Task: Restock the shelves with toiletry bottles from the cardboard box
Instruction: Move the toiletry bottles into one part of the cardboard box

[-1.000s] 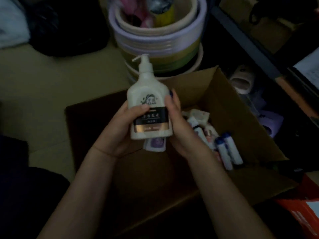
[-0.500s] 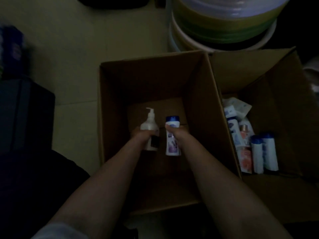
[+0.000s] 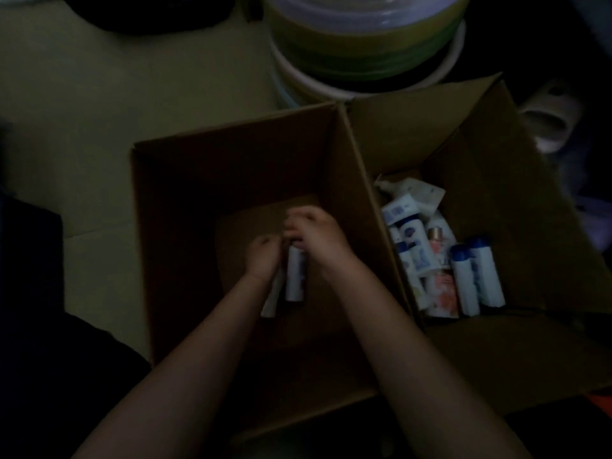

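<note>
Both my hands reach deep into the left cardboard box (image 3: 231, 154). My left hand (image 3: 263, 260) is closed over the top of a white pump bottle (image 3: 270, 304), which is mostly hidden beneath it. My right hand (image 3: 314, 240) curls over the cap end of a small white bottle (image 3: 294, 276) beside it. Both bottles lie side by side, touching the box floor. The hands are blurred. The right cardboard box (image 3: 496, 180) holds several white bottles with blue caps (image 3: 463, 283) and other toiletry packs lying flat.
A stack of round plastic basins (image 3: 364, 44) stands on the floor just behind the boxes. A pale slipper (image 3: 549, 124) lies at the right. Dark objects (image 3: 29, 260) sit at the left, and something orange (image 3: 599, 405) shows at the lower right edge.
The pump bottle and the small bottle went from held up above the boxes down into the left box. They now lie lower and flatter on its floor, with my hands over their tops.
</note>
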### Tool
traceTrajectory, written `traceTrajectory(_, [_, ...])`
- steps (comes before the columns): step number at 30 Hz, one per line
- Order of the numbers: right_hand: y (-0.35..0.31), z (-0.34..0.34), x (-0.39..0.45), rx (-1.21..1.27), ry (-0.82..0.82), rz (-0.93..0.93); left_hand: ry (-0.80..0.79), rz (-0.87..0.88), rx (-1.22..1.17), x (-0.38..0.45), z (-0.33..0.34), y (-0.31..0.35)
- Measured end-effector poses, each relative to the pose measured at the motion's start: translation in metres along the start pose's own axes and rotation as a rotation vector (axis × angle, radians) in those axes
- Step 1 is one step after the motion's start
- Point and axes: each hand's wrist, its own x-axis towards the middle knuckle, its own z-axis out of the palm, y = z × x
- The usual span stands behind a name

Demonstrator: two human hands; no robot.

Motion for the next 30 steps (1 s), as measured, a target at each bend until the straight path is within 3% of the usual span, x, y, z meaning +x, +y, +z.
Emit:
traceTrajectory(3, [-0.057, -0.056, -0.082, 0.105, -0.129, -0.406, -0.010, 0.300, -0.126, -0.045, 0.039, 0.045])
traceTrajectory(5, [-0.074, -0.104, -0.102, 0.171, 0.017, -0.483, -0.098, 0.394, -0.120, -0.076, 0.075, 0.073])
traceTrajectory(8, [-0.043, -0.170, -0.068, 0.199, 0.345, -0.280, -0.167, 0.374, 0.015, -0.104, 0.128, 0.084])
traceTrajectory(10, [0.006, -0.205, -0.026, 0.136, 0.459, -0.004, -0.066, 0.392, 0.082, -0.109, 0.146, 0.077])
traceTrajectory(13, [0.071, -0.229, 0.014, -0.104, 0.435, 0.315, 0.047, 0.394, 0.092, -0.103, 0.151, 0.068])
traceTrajectory(15, [0.098, -0.223, 0.015, -0.244, 0.386, 0.412, 0.058, 0.391, 0.100, -0.097, 0.152, 0.066])
traceTrajectory(18, [0.145, -0.204, 0.012, -0.180, 0.351, 0.354, 0.053, 0.410, 0.090, -0.097, 0.153, 0.065])
traceTrajectory(21, [0.178, -0.198, 0.012, -0.161, 0.448, 0.334, 0.054, 0.432, 0.075, -0.094, 0.154, 0.063])
traceTrajectory(24, [0.175, -0.201, 0.008, -0.177, 0.377, 0.366, 0.046, 0.454, 0.068, -0.090, 0.154, 0.063])
traceTrajectory(27, [0.153, -0.197, -0.002, 0.074, 0.233, 0.409, 0.052, 0.454, 0.089, -0.088, 0.156, 0.063])
traceTrajectory(30, [0.114, -0.196, -0.013, 0.095, 0.215, 0.237, 0.058, 0.463, 0.098, -0.087, 0.158, 0.064])
